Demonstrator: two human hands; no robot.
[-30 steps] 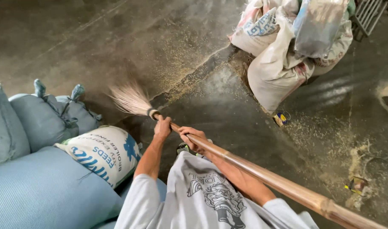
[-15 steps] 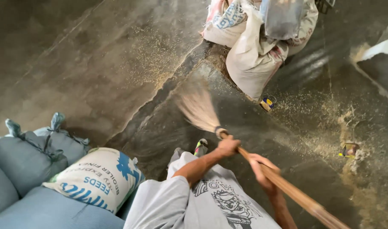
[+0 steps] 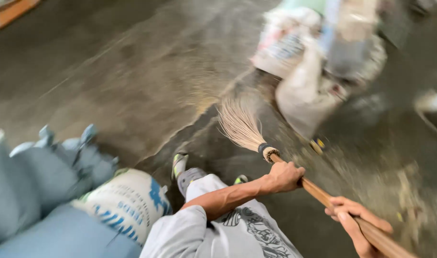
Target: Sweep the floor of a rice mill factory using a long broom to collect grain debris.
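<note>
Swung since the earlier frames, the broom [image 3: 295, 174] now has its fanned straw head pointing up-left over the wet dark patch of floor, where a second ago it lay further left beside the blue sacks; view also shifted and blurred. Broom is a bundle of pale bristles bound by a dark and beaded collar, on a long brown wooden handle running diagonally from the floor centre down to the lower right edge. Left hand [image 3: 284, 177] is clenched around the handle just behind the collar, knuckles up, forearm stretched out from a grey printed shirt. Right hand [image 3: 354, 224] grips the handle lower down, fingers wrapped around the wood, thumb along it. Below the left arm, a shoe [image 3: 179, 164] with yellow-green trim stands on the floor, a second toe tip just visible near the shirt. Bristle tips are at or just over the concrete floor [image 3: 108, 81], contact unclear from blur; grainy dust scattered beyond them. Left of the person: stacked blue woven sacks [image 3: 32, 177] and a white feed sack [image 3: 125, 203] with blue print lying on them. Upper right, past the broom head: a heap of white and printed bags [image 3: 318, 62], blurred.
</note>
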